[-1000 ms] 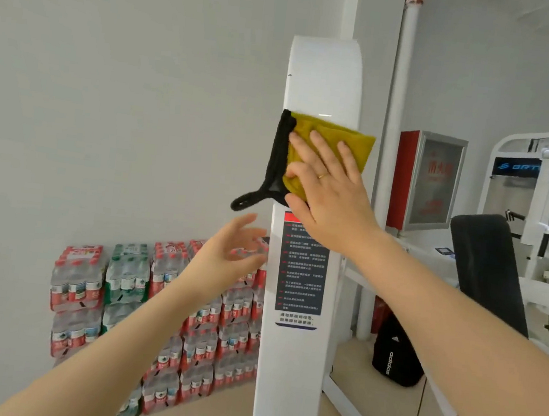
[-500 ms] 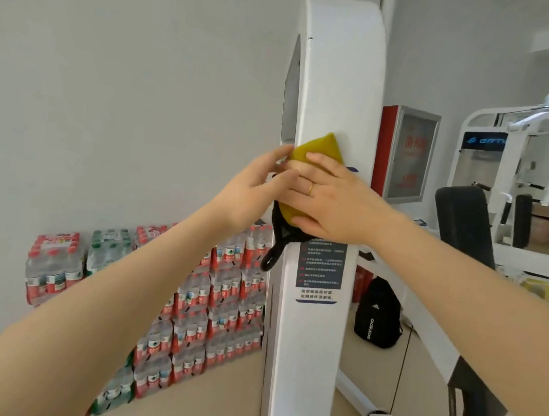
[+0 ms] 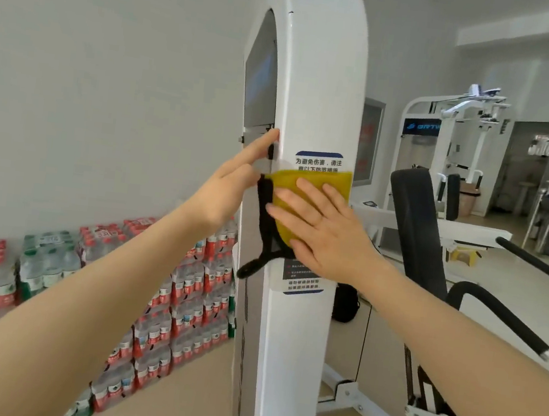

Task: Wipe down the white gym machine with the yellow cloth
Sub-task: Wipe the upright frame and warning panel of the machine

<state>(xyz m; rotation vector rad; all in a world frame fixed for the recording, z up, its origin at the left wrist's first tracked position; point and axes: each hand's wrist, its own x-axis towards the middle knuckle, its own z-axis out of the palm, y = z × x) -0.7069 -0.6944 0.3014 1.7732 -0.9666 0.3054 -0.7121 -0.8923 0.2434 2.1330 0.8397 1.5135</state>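
Standing centre frame: white gym machine [image 3: 319, 76], a tall upright column with rounded top, grey inset panel on its left side face, and a printed warning label [image 3: 319, 161] on its front face, partly covered. Item, yellow cloth [image 3: 306, 182]: spread flat on the column front over the middle of the label, with a black strap [image 3: 263, 213] along its left edge that hangs down and ends in a loop off the column's left corner. Item, stacked shrink-wrapped bottle packs [image 3: 54, 268]: red and green labels, on the floor against the left wall, behind the column and the left forearm. Item, black padded seat back [image 3: 411, 223]: just right of the column, with black foam-covered handles reaching toward the right. Item, second white gym machine [image 3: 452, 132]: further back on the right, blue sign on its frame. Item, black bag [image 3: 346, 305]: on the floor behind the column base. Item, red-framed wall cabinet [image 3: 367, 143]: partly hidden by the column's right edge. Right hand [image 3: 325, 234]: flat, fingers straight and slightly spread, palm pressing the cloth against the column, grasping nothing; forearm enters from the lower right. Left hand [image 3: 230, 189]: at the column's left edge, index finger extended upward and touching the corner beside a small black knob, remaining fingers bent near the strap's top; whether they pinch the strap cannot be told.
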